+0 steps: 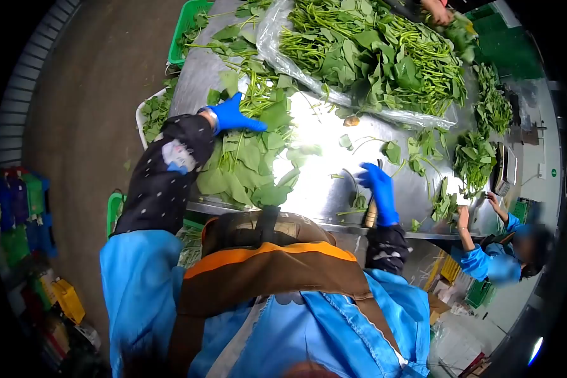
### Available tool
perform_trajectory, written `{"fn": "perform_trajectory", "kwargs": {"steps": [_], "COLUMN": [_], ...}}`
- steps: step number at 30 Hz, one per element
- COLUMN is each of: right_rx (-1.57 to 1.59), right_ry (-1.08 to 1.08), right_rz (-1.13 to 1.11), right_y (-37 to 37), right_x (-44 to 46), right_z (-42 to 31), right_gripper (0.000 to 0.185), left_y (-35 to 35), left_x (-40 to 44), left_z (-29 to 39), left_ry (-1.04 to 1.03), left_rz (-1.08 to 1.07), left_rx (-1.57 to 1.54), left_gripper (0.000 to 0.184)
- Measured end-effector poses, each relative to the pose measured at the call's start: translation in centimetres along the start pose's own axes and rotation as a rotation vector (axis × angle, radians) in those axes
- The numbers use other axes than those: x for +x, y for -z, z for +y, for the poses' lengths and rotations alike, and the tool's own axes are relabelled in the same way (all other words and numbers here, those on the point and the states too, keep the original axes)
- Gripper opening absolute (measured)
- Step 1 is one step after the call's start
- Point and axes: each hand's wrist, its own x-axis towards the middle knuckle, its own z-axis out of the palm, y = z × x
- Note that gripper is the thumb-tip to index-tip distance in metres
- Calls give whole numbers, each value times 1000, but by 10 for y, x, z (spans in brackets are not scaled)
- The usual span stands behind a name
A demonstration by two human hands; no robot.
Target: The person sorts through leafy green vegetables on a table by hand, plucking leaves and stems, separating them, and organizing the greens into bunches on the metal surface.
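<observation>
My left hand (236, 116), in a blue glove, lies on a pile of leafy green stems (242, 167) at the left of the metal table (315, 195), its thumb spread from the fingers. My right hand (381, 192), also gloved in blue, is low over the table with its fingers curled round a wooden-handled tool (372, 213). The handle sticks out below the palm, and a thin dark tip shows above the fingers. Loose stems with leaves (359, 200) lie just left of this hand.
A large heap of greens (384, 57) sits on clear plastic (340, 97) at the back. Green (184, 31) and white (140, 120) crates stand at the left edge. A co-worker in blue (498, 255) reaches in at the right; another person's hand (439, 11) is at the top.
</observation>
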Motion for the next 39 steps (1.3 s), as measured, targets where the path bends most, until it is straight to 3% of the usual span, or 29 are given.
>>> {"fn": "perform_trajectory", "kwargs": {"steps": [3,5,7,8,9,11,12,16,19,22,23,24,25,27,29,31,32,33,34,36,39], "right_rx": [-335,-505,-613,-628,-703,-854,-826,-862,-963,-807,-759,-706,-648,-543,-498,-366,-438,-595,-504,-629,-618], "right_ry": [-90,-68,-74,37,-17,-126,-156,-175,-117,-239,-163,-89,-20,125,292,221,140,344,435,358,303], "right_rz": [364,426,476,530,513,471,452,456,495,631,665,698,735,708,662,481,388,283,242,236,197], "right_y": [68,88,86,85,78,60,53,39,41,34,38,41,40,31,16,-7,-27,-44,-69,-101,-119], "right_x": [-15,-25,-36,-38,-41,-49,-51,-56,-58,-62,-61,-61,-63,-65,-69,-68,-67,-61,-49,-37,-25], "right_z": [49,81,84,97,97,94,96,92,105,93,93,87,83,65,53,55,47,47,40,27,14], "right_gripper": [29,30,31,37,38,42,47,40,38,37,35,35,34,35,39,46,46,43,35,23,29], "left_y": [-1,-27,-40,-47,-53,-71,-78,-90,-119,-125,-124,-122,-115,-96,-81,-77,-83,-98,-108,-104,-98], "left_x": [35,66,38,23,10,1,-1,-40,-32,-24,-21,-21,-18,-5,-5,1,3,6,6,6,5], "left_z": [0,-15,9,19,27,29,32,62,52,39,33,28,26,29,29,25,26,27,25,18,10], "left_ry": [-29,-73,-244,-252,-259,-211,-190,-55,23,-39,-59,-175,-138,-70,-95,114,130,146,164,189,201], "left_rz": [219,136,139,84,24,133,197,106,235,305,314,464,430,362,598,375,465,549,620,547,542], "left_rx": [159,190,277,268,264,440,524,729,819,734,685,666,593,442,328,364,461,560,659,513,393], "left_gripper": [110,100,86,86,86,95,99,125,124,114,111,95,89,78,66,68,70,71,73,78,74]}}
